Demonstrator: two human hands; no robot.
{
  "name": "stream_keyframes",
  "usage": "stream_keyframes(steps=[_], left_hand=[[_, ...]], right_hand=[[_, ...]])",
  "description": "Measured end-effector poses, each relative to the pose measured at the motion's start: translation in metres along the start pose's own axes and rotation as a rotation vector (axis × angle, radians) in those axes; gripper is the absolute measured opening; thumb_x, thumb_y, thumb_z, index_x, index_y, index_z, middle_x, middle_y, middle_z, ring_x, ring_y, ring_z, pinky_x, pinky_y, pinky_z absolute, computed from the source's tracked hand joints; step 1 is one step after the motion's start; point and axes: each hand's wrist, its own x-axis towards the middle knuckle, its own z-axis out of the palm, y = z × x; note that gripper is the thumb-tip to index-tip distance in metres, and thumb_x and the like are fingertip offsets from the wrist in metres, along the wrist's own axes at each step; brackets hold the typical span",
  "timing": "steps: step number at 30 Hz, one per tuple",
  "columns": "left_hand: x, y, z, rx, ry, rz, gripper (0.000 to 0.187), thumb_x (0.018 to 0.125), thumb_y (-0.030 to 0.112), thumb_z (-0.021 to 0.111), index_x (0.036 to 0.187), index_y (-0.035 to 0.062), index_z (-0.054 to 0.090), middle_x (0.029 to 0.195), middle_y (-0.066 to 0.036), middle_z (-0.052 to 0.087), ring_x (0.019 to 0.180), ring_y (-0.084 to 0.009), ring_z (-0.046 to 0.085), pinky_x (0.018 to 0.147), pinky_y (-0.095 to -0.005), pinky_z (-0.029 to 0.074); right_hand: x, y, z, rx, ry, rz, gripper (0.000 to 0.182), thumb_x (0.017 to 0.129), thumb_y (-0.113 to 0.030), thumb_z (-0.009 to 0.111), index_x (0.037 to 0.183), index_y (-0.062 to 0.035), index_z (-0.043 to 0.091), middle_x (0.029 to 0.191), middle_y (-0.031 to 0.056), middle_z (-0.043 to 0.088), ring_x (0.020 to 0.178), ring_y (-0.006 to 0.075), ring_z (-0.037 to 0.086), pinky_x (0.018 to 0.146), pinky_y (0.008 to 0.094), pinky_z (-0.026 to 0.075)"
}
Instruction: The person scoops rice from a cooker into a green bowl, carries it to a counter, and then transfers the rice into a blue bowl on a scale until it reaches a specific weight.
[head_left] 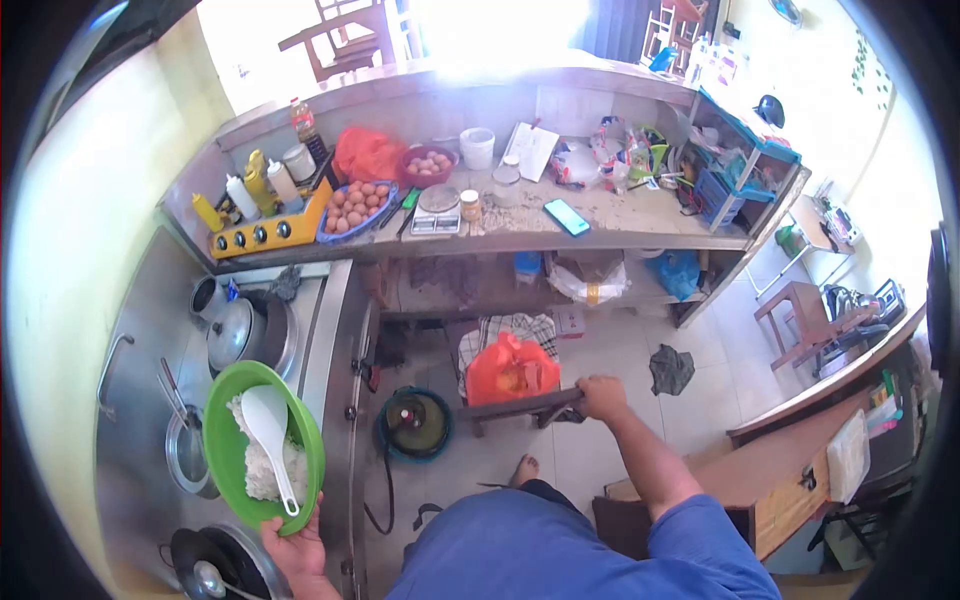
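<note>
My left hand (pixel 295 550) grips the lower rim of a green bowl (pixel 313 440), tilted towards me over the steel stove counter. Inside lie white rice (pixel 262 480) and a white rice paddle (pixel 267 420), its handle pointing down to the rim near my fingers. Out to the right, my right hand (pixel 602 398) is closed around the end of a dark wooden chair's top rail (pixel 520 405). Just beyond that rail, an orange plastic bag (pixel 512 368) rests on the chair, with a checked cloth (pixel 530 327) behind it.
A lidded pot (pixel 234 330) and a wok (pixel 195 560) stand on the steel counter. Eggs in a blue basket (pixel 340 236), a scale (pixel 437 222) and a phone (pixel 567 217) lie on the long worktop. On the floor are a blue-rimmed tub (pixel 440 447) and a dark cloth (pixel 671 369).
</note>
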Motion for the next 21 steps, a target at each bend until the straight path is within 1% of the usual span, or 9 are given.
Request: stream_keyframes(steps=[1,2,4,9,13,15,18,20,21], left_hand=[[0.01,-0.009,0.013,0.004,-0.003,-0.002,0.067,0.079,0.018,0.05,0.14,-0.0012,0.032,0.13,-0.023,0.051,0.109,-0.0412,0.059,0.093,-0.047,0.055],[0.019,-0.018,0.023,-0.041,-0.002,-0.049,0.066,0.08,0.018,0.051,0.139,-0.002,0.033,0.127,-0.024,0.053,0.106,-0.0426,0.06,0.09,-0.0451,0.057],[0.034,-0.037,0.047,-0.09,0.005,-0.107,0.065,0.08,0.018,0.051,0.139,-0.0027,0.033,0.125,-0.024,0.055,0.104,-0.0439,0.061,0.087,-0.0432,0.058],[0.072,-0.05,0.089,-0.056,0.02,-0.127,0.067,0.081,0.021,0.05,0.14,-0.0022,0.031,0.125,-0.025,0.054,0.102,-0.0457,0.061,0.084,-0.0424,0.06],[0.11,-0.048,0.093,0.004,0.003,-0.153,0.066,0.081,0.021,0.05,0.14,-0.0006,0.031,0.128,-0.023,0.052,0.104,-0.0438,0.061,0.086,-0.0444,0.058],[0.133,-0.042,0.093,0.071,-0.003,-0.099,0.066,0.081,0.021,0.049,0.141,0.0015,0.031,0.13,-0.02,0.052,0.107,-0.0411,0.06,0.089,-0.048,0.056],[0.164,-0.03,0.104,0.116,-0.013,-0.064,0.064,0.081,0.021,0.05,0.14,0.0018,0.033,0.126,-0.02,0.054,0.102,-0.0407,0.062,0.086,-0.0431,0.058],[0.19,-0.019,0.079,0.124,-0.048,-0.097,0.065,0.082,0.022,0.05,0.141,0.0032,0.032,0.13,-0.018,0.053,0.106,-0.0396,0.061,0.089,-0.0448,0.057],[0.199,-0.013,0.077,0.113,-0.045,-0.079,0.064,0.082,0.021,0.049,0.141,0.0033,0.032,0.131,-0.019,0.052,0.108,-0.0391,0.061,0.091,-0.0463,0.056]], right_hand=[[0.005,0.011,0.003,0.06,-0.041,0.006,0.056,0.065,-0.052,0.077,0.108,-0.0171,0.064,0.104,0.0104,0.066,0.101,0.0297,0.063,0.088,0.0441,0.048],[0.007,0.023,0.006,0.06,-0.047,0.01,0.056,0.065,-0.052,0.077,0.108,-0.0171,0.064,0.104,0.0104,0.066,0.101,0.0297,0.063,0.088,0.0441,0.048],[0.009,0.042,-0.002,0.086,0.094,-0.102,0.047,0.065,-0.05,0.077,0.095,-0.016,0.066,0.087,0.0077,0.068,0.084,0.0284,0.066,0.075,0.0415,0.051],[0.007,0.086,-0.019,0.159,0.059,-0.1,0.05,0.063,-0.052,0.077,0.094,-0.0148,0.068,0.091,0.0057,0.069,0.089,0.0262,0.066,0.078,0.0401,0.053],[-0.008,0.121,-0.018,0.182,0.07,-0.064,0.047,0.059,-0.042,0.083,0.096,-0.0158,0.072,0.095,0.006,0.071,0.089,0.026,0.067,0.08,0.0382,0.053],[-0.02,0.122,-0.035,0.205,0.04,0.021,0.048,0.056,-0.037,0.085,0.097,-0.016,0.073,0.096,0.0066,0.071,0.09,0.0271,0.067,0.08,0.0379,0.053],[-0.041,0.146,-0.015,0.125,0.038,0.103,0.048,0.056,-0.033,0.085,0.099,-0.0149,0.073,0.1,0.0083,0.07,0.089,0.0292,0.067,0.081,0.0389,0.053],[-0.053,0.15,-0.022,0.101,0.011,0.099,0.047,0.058,-0.033,0.084,0.099,-0.0146,0.072,0.102,0.009,0.069,0.089,0.0302,0.067,0.081,0.0392,0.053],[-0.062,0.147,-0.027,0.109,-0.046,0.198,0.048,0.057,-0.033,0.084,0.1,-0.0153,0.072,0.104,0.0084,0.069,0.09,0.0302,0.066,0.082,0.0405,0.053]])
